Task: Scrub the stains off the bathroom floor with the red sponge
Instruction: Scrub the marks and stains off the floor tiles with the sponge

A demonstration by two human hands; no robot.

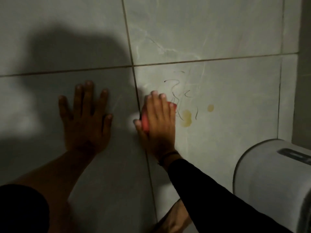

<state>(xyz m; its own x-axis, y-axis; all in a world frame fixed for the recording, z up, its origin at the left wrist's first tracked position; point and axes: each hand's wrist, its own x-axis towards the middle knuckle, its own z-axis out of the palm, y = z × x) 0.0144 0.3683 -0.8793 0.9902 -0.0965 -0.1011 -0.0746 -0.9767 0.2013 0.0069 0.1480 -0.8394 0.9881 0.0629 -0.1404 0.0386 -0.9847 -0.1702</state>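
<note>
My right hand (157, 122) presses the red sponge (145, 122) flat onto the grey tiled floor (218, 39), just right of a grout line. Only the sponge's left edge and a corner near my fingertips show. Right of the sponge lie a yellow stain (186, 118), a smaller yellow spot (210, 107) and thin dark scribble marks (175, 88). My left hand (87, 118) rests flat on the neighbouring tile with fingers spread, holding nothing.
A white rounded fixture (272, 185) stands at the lower right, against a wall edge (303, 81). My bare foot (175, 217) shows at the bottom, below my right arm. A large shadow covers the left tiles.
</note>
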